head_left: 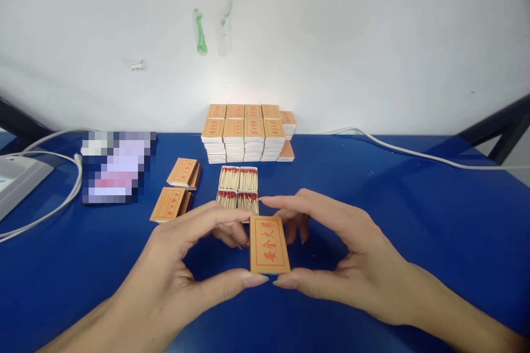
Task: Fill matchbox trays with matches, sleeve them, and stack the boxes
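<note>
Between my two hands, above the blue table, is a matchbox (pixel 270 245) with an orange-brown top and red characters. My left hand (pixel 199 253) grips its left side, thumb at the near end and fingers behind. My right hand (pixel 343 248) holds the right side in the same way, its thumb tip close to the left one. Just beyond the box lie several open matchbox trays (pixel 239 179) full of red-tipped matches, the nearer ones partly covered by my fingers. To the left are two stacks of matchbox covers (pixel 182 172), each leaning on another piece.
A block of stacked matchboxes (pixel 243 131) stands against the white wall (pixel 372 38). At left lie a pixelated phone-like object (pixel 120 168), a white cable (pixel 78 176) and a pale device (pixel 20 182). Another cable (pixel 406 151) runs along the back right of the blue table (pixel 434 220).
</note>
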Demonstrator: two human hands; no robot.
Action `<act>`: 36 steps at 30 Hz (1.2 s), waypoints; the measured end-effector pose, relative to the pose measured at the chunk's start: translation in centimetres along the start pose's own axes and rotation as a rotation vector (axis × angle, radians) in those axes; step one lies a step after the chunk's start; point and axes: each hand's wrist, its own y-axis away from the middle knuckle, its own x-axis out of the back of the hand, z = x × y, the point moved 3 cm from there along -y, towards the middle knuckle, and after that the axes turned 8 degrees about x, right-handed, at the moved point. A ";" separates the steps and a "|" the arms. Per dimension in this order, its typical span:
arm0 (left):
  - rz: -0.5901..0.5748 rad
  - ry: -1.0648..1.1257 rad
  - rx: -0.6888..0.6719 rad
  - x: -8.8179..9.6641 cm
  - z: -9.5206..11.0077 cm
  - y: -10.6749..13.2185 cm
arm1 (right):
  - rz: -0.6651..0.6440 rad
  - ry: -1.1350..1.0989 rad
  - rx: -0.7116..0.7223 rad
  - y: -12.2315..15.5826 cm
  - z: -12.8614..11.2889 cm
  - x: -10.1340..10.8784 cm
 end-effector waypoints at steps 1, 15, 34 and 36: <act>0.002 -0.002 -0.001 0.0 0.0 0.0 | 0.006 -0.003 -0.002 -0.1 0.0 0.0; 0.106 -0.086 -0.142 0.4 0.0 0.0 | -0.021 -0.050 -0.023 -0.6 -0.2 0.2; 0.167 -0.238 -0.242 0.7 0.0 0.4 | 0.053 0.102 0.095 -0.1 -0.4 -0.1; 0.183 -0.248 -0.225 0.6 -0.1 0.6 | 0.042 0.137 0.116 -0.1 -0.4 -0.1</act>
